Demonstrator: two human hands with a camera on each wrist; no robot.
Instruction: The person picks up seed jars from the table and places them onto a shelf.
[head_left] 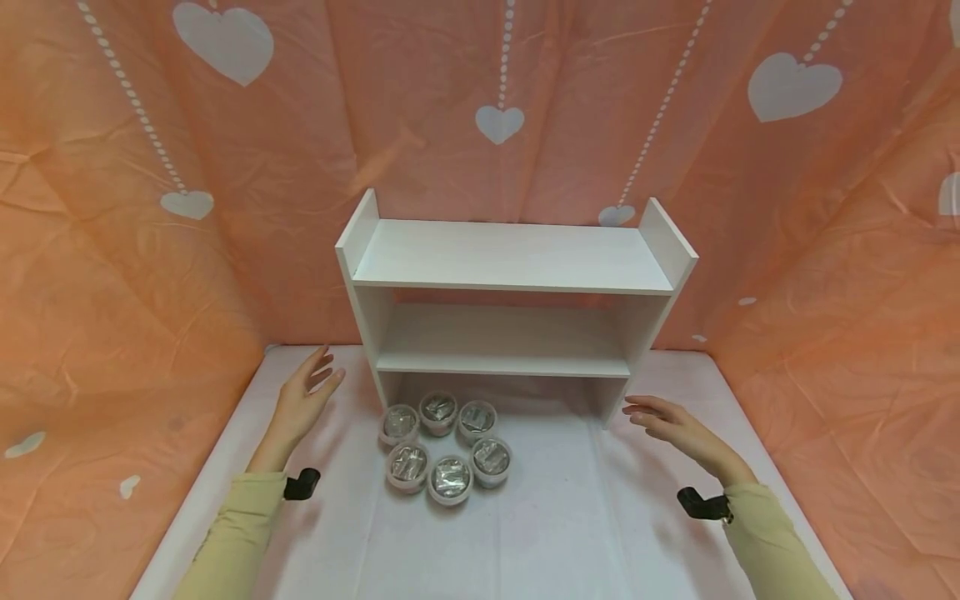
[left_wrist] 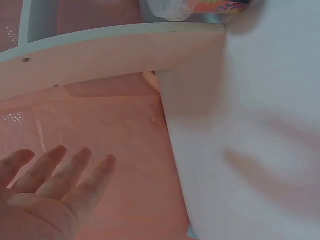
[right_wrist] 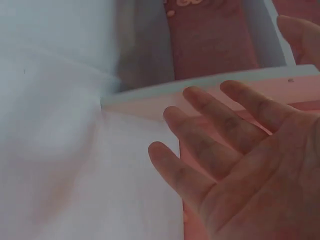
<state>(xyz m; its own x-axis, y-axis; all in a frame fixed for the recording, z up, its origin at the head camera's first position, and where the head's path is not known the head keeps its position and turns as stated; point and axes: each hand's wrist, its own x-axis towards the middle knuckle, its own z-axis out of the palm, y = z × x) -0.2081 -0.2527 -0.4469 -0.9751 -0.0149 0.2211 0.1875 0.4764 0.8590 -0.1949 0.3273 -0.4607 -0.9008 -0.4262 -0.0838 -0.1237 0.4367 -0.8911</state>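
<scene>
We flank the white, rectangular board shelf (head_left: 512, 254), frame centre | left hand (head_left: 302, 403), right hand (head_left: 681, 432): fingers loosely extended, holding nothing | we'd best approach evenly, avoiding round, clear-plastic tubs (head_left: 451, 478), lower centre

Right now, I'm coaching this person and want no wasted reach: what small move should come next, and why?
I'd probably bring the left hand to the back-left tub: that hand is empty, and this tub is the nearest of the six to it. The right hand, also empty, is farther off, beside the right side of the white shelf unit.
</scene>
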